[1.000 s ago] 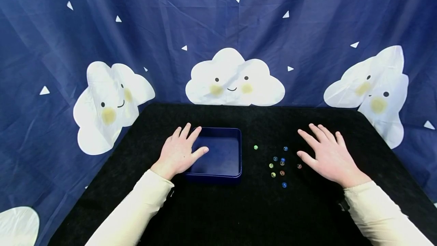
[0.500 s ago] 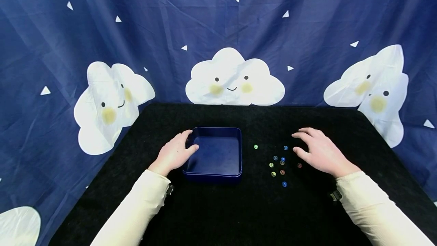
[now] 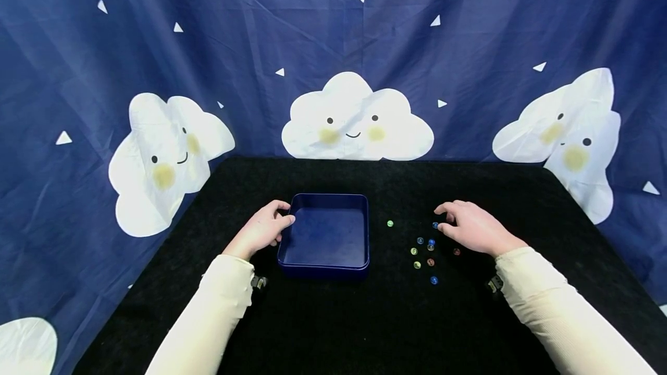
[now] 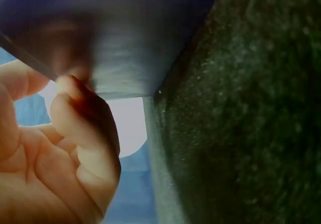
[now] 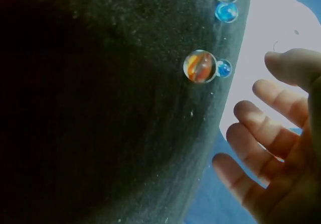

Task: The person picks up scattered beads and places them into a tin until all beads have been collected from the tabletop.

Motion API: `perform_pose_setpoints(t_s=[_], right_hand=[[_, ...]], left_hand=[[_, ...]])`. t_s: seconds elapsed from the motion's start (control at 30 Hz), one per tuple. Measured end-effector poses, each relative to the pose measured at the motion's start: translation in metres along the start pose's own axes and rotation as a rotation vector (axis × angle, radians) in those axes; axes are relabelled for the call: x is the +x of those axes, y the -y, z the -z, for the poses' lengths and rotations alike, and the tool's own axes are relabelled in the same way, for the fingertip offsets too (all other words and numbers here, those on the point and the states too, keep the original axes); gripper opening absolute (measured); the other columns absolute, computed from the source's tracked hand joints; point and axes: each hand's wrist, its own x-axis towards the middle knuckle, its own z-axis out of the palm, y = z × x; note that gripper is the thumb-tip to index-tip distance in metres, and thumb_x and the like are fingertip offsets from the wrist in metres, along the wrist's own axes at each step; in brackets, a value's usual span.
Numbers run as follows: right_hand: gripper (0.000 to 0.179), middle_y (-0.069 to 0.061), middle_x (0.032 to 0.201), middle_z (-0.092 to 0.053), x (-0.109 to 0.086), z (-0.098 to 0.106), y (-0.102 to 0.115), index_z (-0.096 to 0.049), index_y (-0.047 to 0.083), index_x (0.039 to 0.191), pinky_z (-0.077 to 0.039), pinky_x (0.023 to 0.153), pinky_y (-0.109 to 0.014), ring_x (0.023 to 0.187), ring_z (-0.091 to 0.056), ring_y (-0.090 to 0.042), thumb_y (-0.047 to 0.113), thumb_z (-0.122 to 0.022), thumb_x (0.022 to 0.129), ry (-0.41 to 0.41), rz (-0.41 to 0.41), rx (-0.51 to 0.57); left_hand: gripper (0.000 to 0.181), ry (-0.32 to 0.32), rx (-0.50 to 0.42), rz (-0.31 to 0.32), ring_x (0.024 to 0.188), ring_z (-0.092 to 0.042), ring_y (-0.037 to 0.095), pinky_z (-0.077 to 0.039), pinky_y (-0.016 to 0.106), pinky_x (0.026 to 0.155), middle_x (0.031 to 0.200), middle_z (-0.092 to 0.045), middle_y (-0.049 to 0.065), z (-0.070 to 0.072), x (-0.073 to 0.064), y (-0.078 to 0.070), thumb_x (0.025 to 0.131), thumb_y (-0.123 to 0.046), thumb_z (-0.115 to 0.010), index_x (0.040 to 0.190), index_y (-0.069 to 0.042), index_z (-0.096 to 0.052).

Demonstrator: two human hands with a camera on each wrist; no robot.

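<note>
At the left wall of a dark blue rectangular box (image 3: 324, 266), my left hand (image 3: 259, 229) holds the edge, thumb at the rim. In the left wrist view, curled fingers (image 4: 75, 118) touch the outer side of the box (image 4: 125, 43). My right hand (image 3: 476, 229) hovers over the right side of the glass marbles, fingers loosely bent and holding nothing. Closest to its fingertips in the head view is a blue marble (image 3: 435, 225). An orange-swirled marble (image 3: 457, 252) lies just below that hand, and shows large in the right wrist view (image 5: 199, 66).
Several more marbles are scattered right of the box, among them a green one (image 3: 390, 223) and a blue one (image 3: 434, 280). Everything lies on a black cloth-covered table (image 3: 333, 328). A blue curtain (image 3: 323, 28) with white clouds hangs behind it.
My left hand has drawn back from above the box to its left edge, fingers curling in. My right hand has moved left and its spread fingers have bent over the marbles.
</note>
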Motion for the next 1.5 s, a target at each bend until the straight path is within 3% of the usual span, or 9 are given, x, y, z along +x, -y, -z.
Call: perform_pose_setpoints(t_s=[0.17,0.27,0.43,0.63,0.9,1.03,1.5], right_hand=[[0.034,0.005,0.078,-0.059,0.007,-0.005,0.002,-0.064,0.006,0.125,-0.049,0.073,-0.042,0.053,-0.058,-0.006,0.023,-0.066,0.096,0.099,-0.056,0.023],[0.032,0.006,0.075,-0.059,0.010,-0.007,0.002,-0.064,0.008,0.124,-0.050,0.070,-0.041,0.049,-0.059,-0.007,0.023,-0.065,0.096,0.140,-0.071,0.024],[0.026,0.006,0.075,-0.059,0.013,-0.009,0.000,-0.066,0.009,0.118,-0.049,0.067,-0.039,0.055,-0.058,-0.008,0.022,-0.066,0.095,0.160,-0.072,-0.001],[0.009,0.009,0.071,-0.058,0.014,-0.010,-0.004,-0.067,0.015,0.100,-0.048,0.068,-0.040,0.061,-0.056,-0.008,0.015,-0.069,0.091,0.125,-0.059,-0.021],[0.007,0.010,0.065,-0.054,0.013,-0.012,-0.007,-0.064,0.019,0.094,-0.047,0.065,-0.038,0.055,-0.055,-0.007,0.015,-0.069,0.091,0.109,-0.053,-0.026],[0.006,0.011,0.064,-0.053,0.014,-0.011,-0.001,-0.065,0.018,0.095,-0.047,0.065,-0.038,0.057,-0.054,-0.006,0.016,-0.069,0.091,0.067,-0.008,-0.036],[0.005,0.012,0.063,-0.049,0.027,-0.009,0.046,-0.068,0.021,0.097,-0.044,0.060,-0.032,0.052,-0.046,-0.007,0.024,-0.071,0.094,-0.049,0.059,0.032]], left_hand=[[0.040,0.042,-0.174,0.016,0.060,-0.054,0.018,-0.047,0.029,0.051,0.082,-0.056,0.013,0.001,0.007,0.010,0.099,-0.017,-0.058,0.132,0.002,-0.048],[0.035,0.080,-0.302,0.049,0.059,-0.052,0.016,-0.044,0.025,0.049,0.082,-0.054,0.011,0.001,0.009,0.015,0.098,-0.013,-0.057,0.128,0.002,-0.046],[0.029,0.132,-0.477,0.093,0.059,-0.048,0.011,-0.044,0.020,0.049,0.078,-0.049,0.004,0.000,0.012,0.023,0.099,-0.012,-0.056,0.122,-0.002,-0.043],[0.031,0.164,-0.619,0.078,0.059,-0.046,0.007,-0.042,0.018,0.048,0.075,-0.046,0.000,-0.004,0.014,0.028,0.099,-0.010,-0.057,0.123,-0.001,-0.039],[0.030,0.187,-0.668,0.060,0.060,-0.047,0.007,-0.043,0.019,0.049,0.075,-0.048,-0.001,-0.005,0.015,0.032,0.099,-0.011,-0.057,0.122,-0.003,-0.039],[0.031,0.197,-0.669,0.062,0.061,-0.047,0.007,-0.044,0.020,0.050,0.076,-0.048,-0.001,-0.005,0.016,0.035,0.100,-0.011,-0.056,0.123,-0.002,-0.037],[0.029,0.190,-0.666,0.052,0.062,-0.048,0.008,-0.045,0.020,0.050,0.078,-0.049,0.001,-0.006,0.013,0.033,0.099,-0.010,-0.057,0.121,-0.003,-0.039]])
